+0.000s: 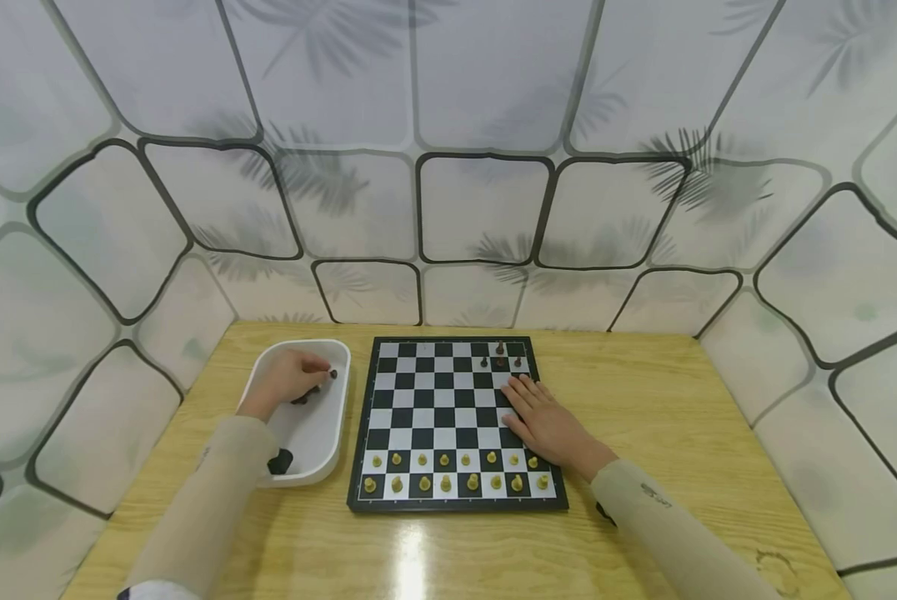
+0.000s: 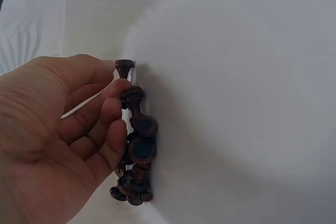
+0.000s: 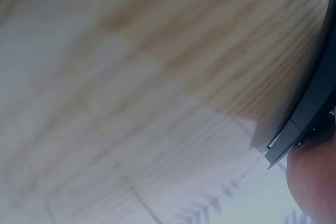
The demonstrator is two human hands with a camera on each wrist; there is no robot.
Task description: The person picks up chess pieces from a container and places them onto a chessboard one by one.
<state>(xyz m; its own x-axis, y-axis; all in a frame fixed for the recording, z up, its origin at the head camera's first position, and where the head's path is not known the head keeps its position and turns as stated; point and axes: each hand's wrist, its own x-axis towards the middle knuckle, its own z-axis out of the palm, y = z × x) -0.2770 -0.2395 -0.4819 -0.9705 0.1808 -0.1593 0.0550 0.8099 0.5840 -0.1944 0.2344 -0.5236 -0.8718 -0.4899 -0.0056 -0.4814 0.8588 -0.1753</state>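
My left hand [image 1: 287, 382] reaches into a white tray [image 1: 346, 375] left of the board. Its thumb and fingertips pinch a small dark chess piece [image 2: 124, 67], and the other fingers curl beside a cluster of dark brown pieces [image 2: 142, 149] with dark round bases. Flat and with fingers extended, my right hand [image 1: 549, 425] rests on the right edge of a black-and-white chessboard [image 1: 423, 398]. Several dark pieces [image 1: 500, 348] stand in the board's far right corner. In the right wrist view, only part of that hand [image 3: 315, 182] shows, beside the board's dark edge [image 3: 299, 121].
Two rows of yellow chess pieces [image 1: 445, 482] stand along the board's near side. A black object [image 1: 280, 462] lies at the near end of the tray. The wooden table [image 1: 643, 392] meets patterned walls [image 1: 486, 208] at the back and sides.
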